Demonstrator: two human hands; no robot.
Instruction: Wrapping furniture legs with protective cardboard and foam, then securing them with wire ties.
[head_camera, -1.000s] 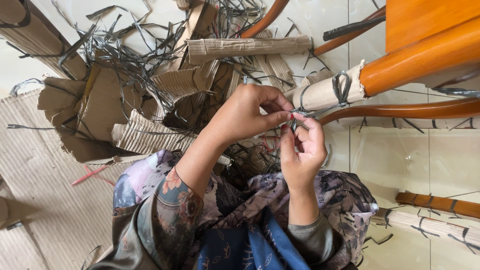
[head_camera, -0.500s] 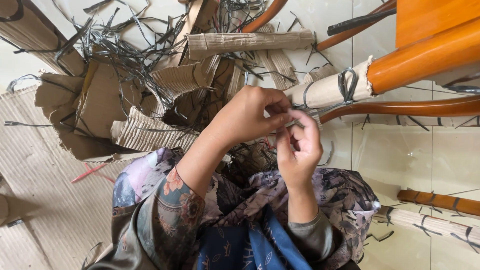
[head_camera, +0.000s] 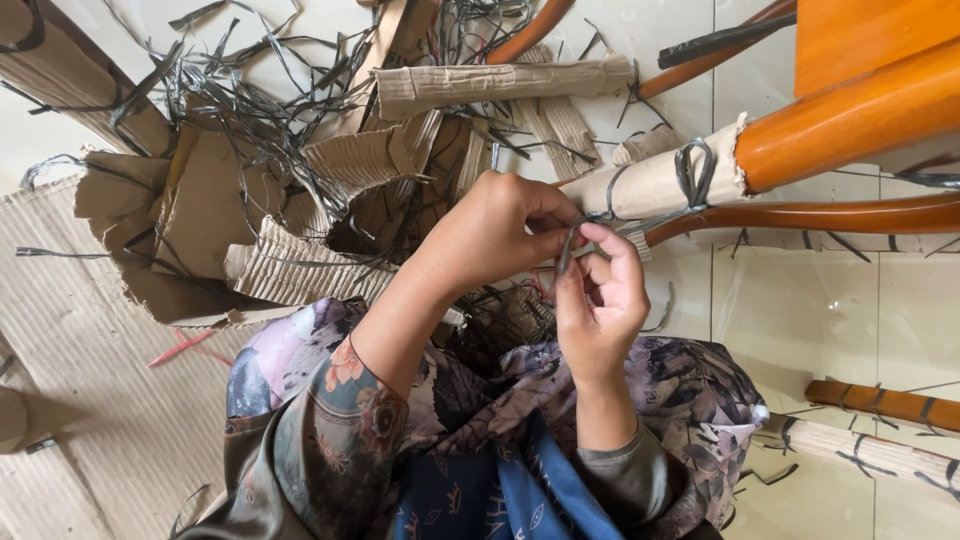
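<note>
my left hand (head_camera: 500, 235) and right hand (head_camera: 600, 300) both pinch shut on a thin grey plastic strap (head_camera: 566, 250), beside the cardboard-wrapped orange wooden chair leg (head_camera: 830, 135).

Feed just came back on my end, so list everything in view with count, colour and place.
grey strap: one, dark grey, pinched between both hands at centre
wooden furniture frame: one, glossy orange-brown, upper right
cardboard wrap: one, beige, around a frame leg, tied with a grey band
cardboard scraps: many, brown, piled upper left
cut straps: many, dark grey, scattered over the scraps
tiled floor: white, right side
left hand: one, centre, fingers on the strap
right hand: one, centre, pinching the strap
</note>
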